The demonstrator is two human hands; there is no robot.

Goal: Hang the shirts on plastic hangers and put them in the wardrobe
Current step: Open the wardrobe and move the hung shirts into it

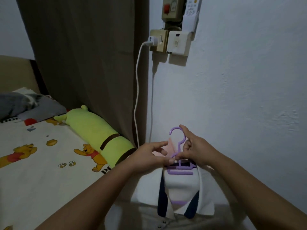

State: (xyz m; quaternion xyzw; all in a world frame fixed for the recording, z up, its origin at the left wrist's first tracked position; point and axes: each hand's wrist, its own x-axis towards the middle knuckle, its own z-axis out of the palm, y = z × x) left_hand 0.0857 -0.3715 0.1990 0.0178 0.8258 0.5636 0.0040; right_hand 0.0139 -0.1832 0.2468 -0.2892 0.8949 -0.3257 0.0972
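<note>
A purple plastic hanger (179, 146) sticks up out of the neck of a white shirt (181, 183) with a dark-edged collar, held in front of me near the wall. My right hand (194, 150) pinches the hanger's stem just below the hook. My left hand (149, 156) grips the back of the shirt's collar beside the hanger, its fingers partly spread. The lower part of the shirt runs out of view at the bottom. A pink piece (164, 149) shows behind the hands; I cannot tell what it is.
A bed with a cartoon-bear sheet (41, 163) lies at the left, with a green bolster (94, 130) and a grey pillow (25, 105). A brown curtain (86, 55) hangs behind. A white charger cable (137, 97) drops from wall sockets (166, 40).
</note>
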